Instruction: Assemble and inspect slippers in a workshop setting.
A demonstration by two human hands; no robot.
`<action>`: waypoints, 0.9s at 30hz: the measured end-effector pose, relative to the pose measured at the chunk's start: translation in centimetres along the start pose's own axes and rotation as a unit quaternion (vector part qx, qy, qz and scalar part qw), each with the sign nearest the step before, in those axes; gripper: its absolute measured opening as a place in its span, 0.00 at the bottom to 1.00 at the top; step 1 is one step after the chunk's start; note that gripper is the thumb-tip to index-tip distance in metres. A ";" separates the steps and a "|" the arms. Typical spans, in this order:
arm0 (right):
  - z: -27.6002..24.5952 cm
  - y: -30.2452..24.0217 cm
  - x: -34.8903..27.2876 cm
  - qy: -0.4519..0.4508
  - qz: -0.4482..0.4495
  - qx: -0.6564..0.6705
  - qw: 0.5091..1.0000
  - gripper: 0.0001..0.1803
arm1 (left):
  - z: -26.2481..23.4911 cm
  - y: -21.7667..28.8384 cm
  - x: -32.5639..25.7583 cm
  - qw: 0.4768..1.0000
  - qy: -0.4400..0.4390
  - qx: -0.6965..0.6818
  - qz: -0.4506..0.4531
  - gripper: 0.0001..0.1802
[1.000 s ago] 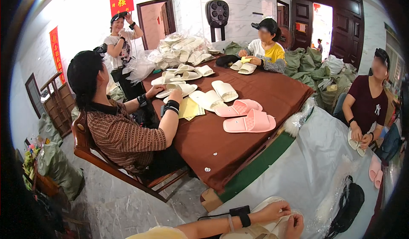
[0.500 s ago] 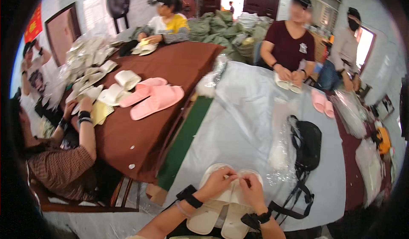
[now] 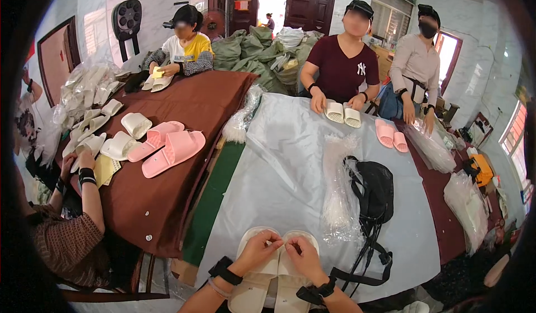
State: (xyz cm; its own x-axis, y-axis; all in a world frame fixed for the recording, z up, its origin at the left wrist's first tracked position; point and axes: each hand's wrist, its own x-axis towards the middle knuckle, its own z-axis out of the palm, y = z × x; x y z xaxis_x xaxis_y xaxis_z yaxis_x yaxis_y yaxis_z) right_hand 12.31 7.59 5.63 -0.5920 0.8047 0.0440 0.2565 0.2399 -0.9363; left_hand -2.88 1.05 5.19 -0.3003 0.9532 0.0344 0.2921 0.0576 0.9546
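A pair of cream slippers lies side by side on the grey cloth in front of me, toes pointing away. My left hand rests over the left slipper, fingers closed in a pinch at its inner edge. Over the right slipper, my right hand is pinched as well, its fingertips almost meeting the left ones. Whatever sits between the fingers is too small to make out. To the right lie a clear plastic bag of thin white strands and a black bag with a long strap.
Pink slippers and cream slippers lie on the brown-covered table at left, where co-workers handle more. Across the grey cloth, a person in maroon touches cream slippers. Pink slippers and plastic bags lie right.
My view has shifted, so the scene sits further left. My hands stay pinched over the slippers. The person in maroon has moved their hands apart; the far-right person now reaches down to the plastic bags.
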 end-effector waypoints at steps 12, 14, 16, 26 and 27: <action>0.3 0.3 0.3 0.014 -0.028 0.003 1.000 0.08 | -0.1 -0.2 0.2 1.000 -0.009 0.000 0.001 0.09; 0.2 0.2 0.4 0.011 -0.029 0.000 1.000 0.08 | -0.1 -0.3 0.1 1.000 -0.007 0.005 0.001 0.09; 0.2 0.0 0.3 0.004 -0.022 -0.002 1.000 0.08 | -0.1 -0.3 0.0 1.000 0.020 -0.016 0.014 0.10; 0.2 0.4 0.2 0.019 -0.036 0.002 0.999 0.08 | 0.1 -0.2 0.0 1.000 0.002 -0.004 0.000 0.09; 0.2 0.3 0.2 0.018 -0.034 0.002 0.999 0.08 | 0.1 -0.3 -0.1 1.000 0.009 -0.020 0.000 0.09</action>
State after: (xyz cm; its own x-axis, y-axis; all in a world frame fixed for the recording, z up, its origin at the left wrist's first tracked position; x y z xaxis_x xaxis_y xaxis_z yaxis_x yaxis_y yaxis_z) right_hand 12.14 7.68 5.30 -0.5799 0.8058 0.1198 0.2134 0.2922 -0.9322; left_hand -2.85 0.95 4.87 -0.3168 0.9476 0.0402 0.2565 0.0448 0.9655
